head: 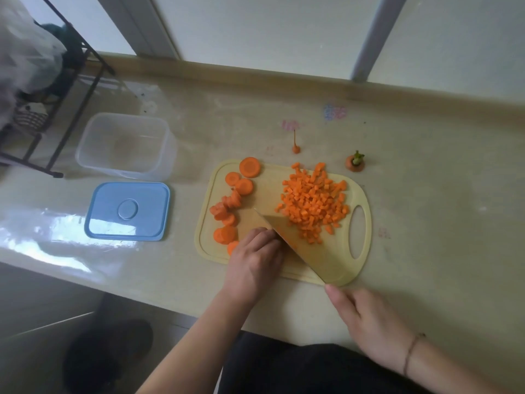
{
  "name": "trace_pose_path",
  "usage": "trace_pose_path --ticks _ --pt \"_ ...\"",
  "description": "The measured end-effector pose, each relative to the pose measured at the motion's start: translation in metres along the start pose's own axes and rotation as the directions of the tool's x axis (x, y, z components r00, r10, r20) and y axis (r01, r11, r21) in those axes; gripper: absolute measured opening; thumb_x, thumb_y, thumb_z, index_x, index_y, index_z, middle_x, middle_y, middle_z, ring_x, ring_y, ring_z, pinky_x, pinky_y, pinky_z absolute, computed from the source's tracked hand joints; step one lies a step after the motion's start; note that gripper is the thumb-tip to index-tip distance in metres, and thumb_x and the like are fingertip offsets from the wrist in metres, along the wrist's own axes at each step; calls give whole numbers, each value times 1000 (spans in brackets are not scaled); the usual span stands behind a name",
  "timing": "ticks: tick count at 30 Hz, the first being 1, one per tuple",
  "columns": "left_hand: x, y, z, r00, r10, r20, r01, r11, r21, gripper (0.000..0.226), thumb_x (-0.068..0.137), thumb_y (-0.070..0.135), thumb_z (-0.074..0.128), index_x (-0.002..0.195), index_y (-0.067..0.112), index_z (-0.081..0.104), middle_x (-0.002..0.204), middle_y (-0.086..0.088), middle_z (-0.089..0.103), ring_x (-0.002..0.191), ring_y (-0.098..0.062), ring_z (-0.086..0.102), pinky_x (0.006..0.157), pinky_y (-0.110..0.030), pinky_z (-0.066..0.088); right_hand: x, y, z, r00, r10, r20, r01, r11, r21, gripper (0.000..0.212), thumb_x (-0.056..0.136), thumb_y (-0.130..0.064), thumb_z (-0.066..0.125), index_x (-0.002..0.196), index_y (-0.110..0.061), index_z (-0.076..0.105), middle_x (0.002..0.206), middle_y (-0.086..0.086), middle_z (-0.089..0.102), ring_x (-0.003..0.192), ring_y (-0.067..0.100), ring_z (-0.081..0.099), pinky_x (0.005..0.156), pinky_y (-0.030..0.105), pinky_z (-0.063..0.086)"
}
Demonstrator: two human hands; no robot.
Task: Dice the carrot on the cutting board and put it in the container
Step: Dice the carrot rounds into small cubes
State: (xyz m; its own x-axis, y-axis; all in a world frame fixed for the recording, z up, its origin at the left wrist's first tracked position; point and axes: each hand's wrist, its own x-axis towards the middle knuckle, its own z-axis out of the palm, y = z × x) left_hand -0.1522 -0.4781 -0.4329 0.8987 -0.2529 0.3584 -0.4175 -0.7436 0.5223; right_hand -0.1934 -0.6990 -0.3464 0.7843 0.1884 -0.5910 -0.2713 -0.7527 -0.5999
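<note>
Carrot dice lie heaped on the right half of the yellow cutting board, and carrot rounds curve down its left side. I see my left hand knuckles up at the board's near edge, fingers curled down onto the board just beside the nearest rounds; I cannot tell what, if anything, that grip closes on. My right hand reaches in from the lower right, its grip closed on the handle of the knife, forefinger stretched toward the blade. The broad blade slants across the board, tip near the middle, its flat side against the heap. On the tabletop to the left stands the clear container, nothing in it, with its blue lid lying just in front. Beyond the board sit the carrot tip and carrot top.
</note>
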Motion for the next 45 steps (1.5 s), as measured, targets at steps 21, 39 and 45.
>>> trace_pose_path --ticks 21,39,45 --pt "-28 -23 -40 988 -130 -85 147 955 257 20 86 27 68 100 14 75 108 0 70 104 -30 55 83 -40 38 -1 2 -23 960 157 233 -203 960 191 73 70 -89 31 55 -18 43 43 -4 38 38 12 32 41 21 31" --pt "-18 -26 -37 998 -66 21 57 954 294 32 94 40 61 112 16 72 107 2 71 106 -29 54 84 -41 34 4 0 -36 935 212 285 -299 902 311 60 72 -77 38 59 -19 39 53 6 29 39 14 19 41 18 18" --pt "0 5 -2 998 -51 41 41 975 220 27 90 39 68 105 18 73 108 1 69 104 -26 53 82 -40 36 2 -2 -33 953 179 244 -244 932 267 63 70 -79 35 60 -16 39 48 1 32 38 15 24 38 19 22"
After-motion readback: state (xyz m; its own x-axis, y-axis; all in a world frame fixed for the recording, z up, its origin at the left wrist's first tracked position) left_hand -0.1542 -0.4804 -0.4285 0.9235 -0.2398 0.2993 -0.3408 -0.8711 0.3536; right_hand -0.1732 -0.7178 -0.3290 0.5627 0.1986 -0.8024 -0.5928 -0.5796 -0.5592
